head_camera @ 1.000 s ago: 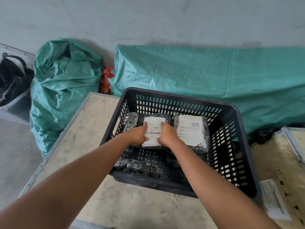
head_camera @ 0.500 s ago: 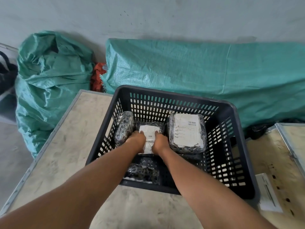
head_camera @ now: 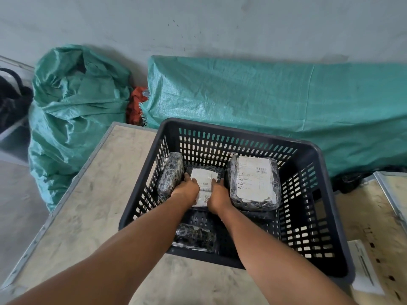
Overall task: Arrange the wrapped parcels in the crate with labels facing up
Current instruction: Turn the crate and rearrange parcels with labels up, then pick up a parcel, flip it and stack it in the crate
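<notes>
A black slatted crate point(head_camera: 317, 155) stands on a table. Inside it, my left hand point(head_camera: 187, 190) and my right hand point(head_camera: 217, 194) both hold a small wrapped parcel point(head_camera: 206, 179) with its white label up, low in the crate's middle. To its right lies a larger parcel point(head_camera: 253, 183), label up. A label-less parcel point(head_camera: 170, 175) leans on edge against the left wall. Another dark parcel point(head_camera: 195, 237) lies by the near wall, partly hidden behind my left forearm.
The crate sits on a pale wooden table point(head_camera: 88, 205) with a metal edge. A white paper point(head_camera: 363, 267) lies to the crate's right. Green woven sacks point(head_camera: 72, 111) and a green tarp-covered heap point(head_camera: 275, 95) stand against the wall behind.
Both hands lowered the small labelled parcel deeper into the crate's middle. The camera view shifted slightly; the other parcels stayed put.
</notes>
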`<state>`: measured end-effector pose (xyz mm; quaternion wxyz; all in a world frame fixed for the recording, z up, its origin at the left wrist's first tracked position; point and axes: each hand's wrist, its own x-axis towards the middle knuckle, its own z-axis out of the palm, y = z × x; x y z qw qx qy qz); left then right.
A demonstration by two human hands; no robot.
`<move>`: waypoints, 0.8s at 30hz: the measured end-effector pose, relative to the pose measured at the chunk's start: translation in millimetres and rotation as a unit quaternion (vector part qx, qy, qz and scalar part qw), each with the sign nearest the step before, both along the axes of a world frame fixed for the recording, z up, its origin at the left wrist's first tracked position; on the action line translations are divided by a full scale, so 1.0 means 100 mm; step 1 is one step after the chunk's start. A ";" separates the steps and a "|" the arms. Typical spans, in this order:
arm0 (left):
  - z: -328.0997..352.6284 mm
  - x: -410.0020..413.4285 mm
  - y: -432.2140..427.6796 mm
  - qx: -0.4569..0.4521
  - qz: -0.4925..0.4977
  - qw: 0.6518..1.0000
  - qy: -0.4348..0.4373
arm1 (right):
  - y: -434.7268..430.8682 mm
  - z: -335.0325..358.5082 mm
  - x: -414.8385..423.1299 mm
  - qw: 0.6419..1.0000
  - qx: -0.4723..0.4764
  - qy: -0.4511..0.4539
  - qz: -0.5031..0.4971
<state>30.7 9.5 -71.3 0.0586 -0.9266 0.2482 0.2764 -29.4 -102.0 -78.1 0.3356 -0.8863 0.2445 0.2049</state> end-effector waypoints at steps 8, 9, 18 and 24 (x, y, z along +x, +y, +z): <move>0.36 -0.07 0.07 -0.062 -0.019 0.998 -0.006 | -0.06 0.01 0.00 0.988 0.100 -0.058 -0.098; 0.47 -0.07 0.10 -0.079 -0.011 0.997 0.001 | -0.08 -0.01 0.00 0.986 0.114 -0.070 -0.101; 1.58 -0.09 0.88 -0.350 0.048 0.926 -0.134 | 0.00 0.39 0.00 0.972 0.173 -0.075 -0.141; 1.45 -0.11 1.40 -0.293 0.174 0.937 -0.078 | 0.25 0.80 0.18 0.960 0.203 -0.177 -0.073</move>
